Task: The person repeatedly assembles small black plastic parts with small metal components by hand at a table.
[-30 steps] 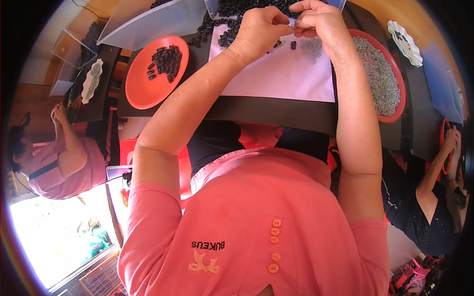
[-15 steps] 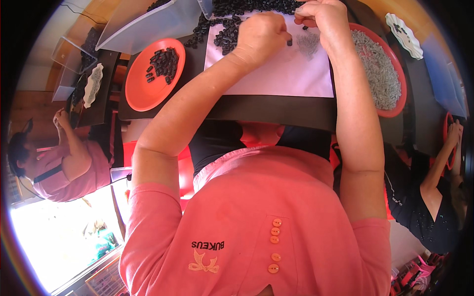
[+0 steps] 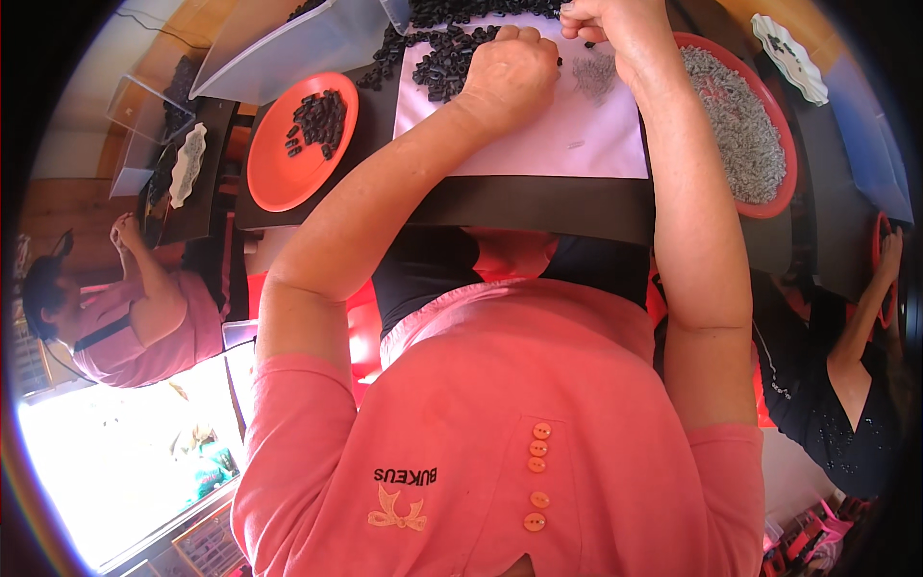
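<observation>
Black pieces (image 3: pixel 444 65) lie heaped at the far side of a dark table (image 3: pixel 442 200), some on the cloth and some spilling past its left edge. On the table, a pale cloth (image 3: pixel 604 146) is spread out in front of the person, and a clear plastic bin (image 3: pixel 298 56) stands at the far left. Two red plates come next in size: the right plate (image 3: pixel 789 159) is thickly filled with thin grey bits (image 3: pixel 731 125), while the left plate (image 3: pixel 281 185) bears a small cluster of black pieces. The left hand (image 3: pixel 514 82) rests over the cloth, just right of the heap, its fingers curled under — I cannot tell whether they hold anything. The right hand (image 3: pixel 615 31), up near the far edge, has thumb and fingertips drawn close together; whatever may be between them is too small to tell. Between the two hands, a little patch of loose grey bits (image 3: pixel 594 75) lies on the cloth. Smallest of all, a few stray bits (image 3: pixel 575 145) lie nearer the person.
</observation>
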Demonstrator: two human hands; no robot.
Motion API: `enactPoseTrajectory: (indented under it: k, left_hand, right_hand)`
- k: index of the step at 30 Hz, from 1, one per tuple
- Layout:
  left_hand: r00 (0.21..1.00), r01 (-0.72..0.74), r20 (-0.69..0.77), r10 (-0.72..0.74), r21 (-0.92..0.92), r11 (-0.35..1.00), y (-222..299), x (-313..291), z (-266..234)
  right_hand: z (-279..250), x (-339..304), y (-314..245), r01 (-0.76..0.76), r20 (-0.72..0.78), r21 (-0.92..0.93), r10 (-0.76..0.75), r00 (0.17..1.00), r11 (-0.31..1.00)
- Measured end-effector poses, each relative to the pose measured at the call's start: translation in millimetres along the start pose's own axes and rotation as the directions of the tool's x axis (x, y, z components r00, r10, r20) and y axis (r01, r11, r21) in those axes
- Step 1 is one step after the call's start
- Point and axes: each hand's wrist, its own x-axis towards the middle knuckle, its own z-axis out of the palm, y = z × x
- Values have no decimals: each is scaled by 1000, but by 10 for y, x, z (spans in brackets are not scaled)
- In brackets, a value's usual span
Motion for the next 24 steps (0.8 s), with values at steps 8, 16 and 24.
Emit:
enactPoseTrajectory:
  k: [8, 16, 24]
  left_hand:
    - [998, 31, -52, -29, 29, 999, -92, -28, -3]
    - [903, 367, 165, -397, -776, 512, -188, -29, -111]
    - [859, 422, 228, -458, -821, 384, -207, -21, -126]
  right_hand:
    - [29, -43, -74, -39, -26, -64, 38, 999, 997]
    - [112, -36, 53, -91, 113, -115, 104, 988, 989]
    - [91, -16, 90, -74, 163, -162, 101, 981, 984]
